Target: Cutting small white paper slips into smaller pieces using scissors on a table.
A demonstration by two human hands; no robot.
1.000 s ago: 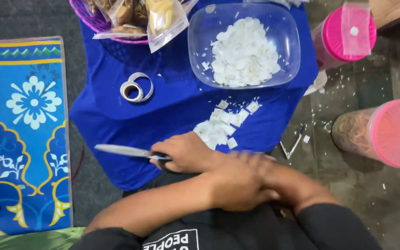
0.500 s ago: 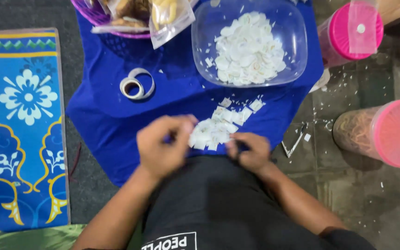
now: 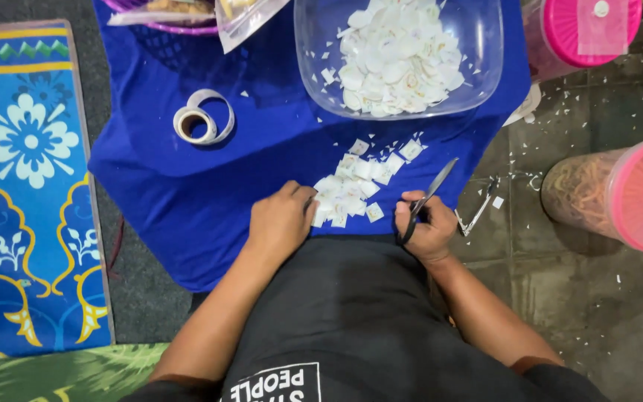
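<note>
My right hand [image 3: 427, 229] grips a pair of scissors [image 3: 427, 198] by the black handles, blades pointing up and to the right. My left hand [image 3: 280, 219] rests on the blue cloth [image 3: 187, 186], its fingertips touching the left edge of a small pile of white cut paper squares [image 3: 355, 186]. Just beyond the pile stands a clear plastic bowl [image 3: 485, 45] filled with white round paper pieces.
A roll of white tape [image 3: 201, 119] lies on the cloth at the left. Two pink-lidded jars [image 3: 619, 197] [image 3: 589, 26] stand on the tiled floor at the right. A purple basket [image 3: 165, 26] with bagged items sits at the top. A blue patterned mat [image 3: 27, 186] lies left.
The hands have separated from being crossed over each other. The scissors have gone from the left side to my right hand, and my left hand reached the paper pile.
</note>
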